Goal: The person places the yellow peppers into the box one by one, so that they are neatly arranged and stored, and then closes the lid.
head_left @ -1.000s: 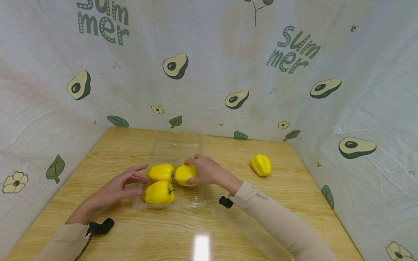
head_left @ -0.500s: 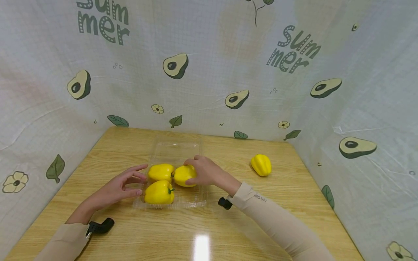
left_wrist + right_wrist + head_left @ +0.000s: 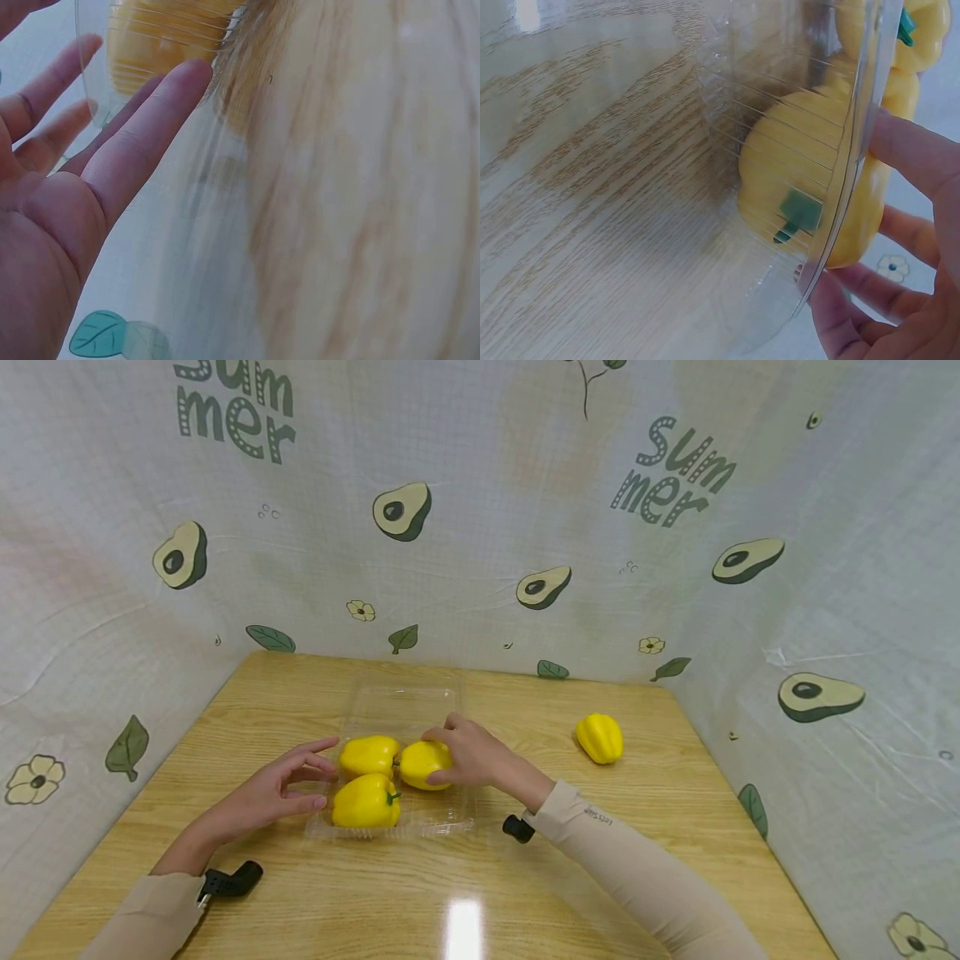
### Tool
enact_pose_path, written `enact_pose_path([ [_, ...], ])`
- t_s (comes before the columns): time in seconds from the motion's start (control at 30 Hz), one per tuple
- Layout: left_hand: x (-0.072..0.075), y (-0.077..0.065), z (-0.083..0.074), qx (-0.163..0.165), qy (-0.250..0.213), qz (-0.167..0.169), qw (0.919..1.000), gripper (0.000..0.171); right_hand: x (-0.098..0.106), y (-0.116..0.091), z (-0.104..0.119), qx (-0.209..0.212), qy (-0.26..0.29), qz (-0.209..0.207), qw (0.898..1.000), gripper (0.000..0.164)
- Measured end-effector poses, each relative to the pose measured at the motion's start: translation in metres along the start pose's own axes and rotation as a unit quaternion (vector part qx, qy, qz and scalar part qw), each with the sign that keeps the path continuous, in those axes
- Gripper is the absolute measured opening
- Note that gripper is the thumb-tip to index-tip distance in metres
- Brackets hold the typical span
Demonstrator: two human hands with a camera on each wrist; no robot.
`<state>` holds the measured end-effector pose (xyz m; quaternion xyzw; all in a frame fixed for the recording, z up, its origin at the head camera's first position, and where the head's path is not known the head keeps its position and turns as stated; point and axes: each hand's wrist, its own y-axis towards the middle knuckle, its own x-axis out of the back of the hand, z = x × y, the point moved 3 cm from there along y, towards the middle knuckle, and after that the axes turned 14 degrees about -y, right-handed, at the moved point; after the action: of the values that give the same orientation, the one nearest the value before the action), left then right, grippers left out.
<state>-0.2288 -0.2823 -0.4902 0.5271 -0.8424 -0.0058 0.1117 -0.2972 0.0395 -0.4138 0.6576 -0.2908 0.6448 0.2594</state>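
A clear plastic clamshell box (image 3: 435,814) lies on the table with its lid folded back, and three yellow bell peppers are in it. One bell pepper (image 3: 369,753) is at the back left, another (image 3: 366,802) at the front left. My right hand (image 3: 474,752) grips the third bell pepper (image 3: 422,766), at the back right, from above. In the right wrist view the fingers (image 3: 919,150) reach round that pepper (image 3: 795,172) over the box wall. My left hand (image 3: 273,789) is spread beside the box's left wall, fingers relaxed; contact with the wall is unclear.
Another yellow bell pepper (image 3: 600,739) lies on the wooden table (image 3: 540,885) to the right of the box. Printed cloth (image 3: 465,527) hangs behind the table and along both sides. The transparent lid (image 3: 405,703) extends toward the back.
The gripped bell pepper has shifted very slightly left inside the box with my right hand. My left hand has stayed where it was.
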Motion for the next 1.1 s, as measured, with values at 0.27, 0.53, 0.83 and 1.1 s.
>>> enact_pose_path([
  [0.27, 0.0000, 0.0009, 0.0000, -0.004, -0.005, 0.004, 1.0000, 0.035, -0.0011, -0.0012, -0.0015, 0.005, 0.013, -0.010, 1.000, 0.065],
  [0.53, 0.0000, 0.0011, 0.0006, -0.005, -0.013, 0.009, 0.9999, 0.034, -0.0001, -0.0023, -0.0023, 0.012, 0.024, -0.012, 1.000, 0.066],
  [0.83, -0.0001, 0.0009, 0.0007, -0.006, -0.012, 0.008, 0.9999, 0.034, -0.0002, -0.0029, -0.0030, 0.016, 0.025, -0.004, 1.000, 0.071],
  [1.1, -0.0006, 0.0010, 0.0004, -0.010, -0.016, 0.010, 0.9998, 0.034, 0.0009, -0.0046, -0.0027, 0.015, 0.017, -0.001, 1.000, 0.071],
])
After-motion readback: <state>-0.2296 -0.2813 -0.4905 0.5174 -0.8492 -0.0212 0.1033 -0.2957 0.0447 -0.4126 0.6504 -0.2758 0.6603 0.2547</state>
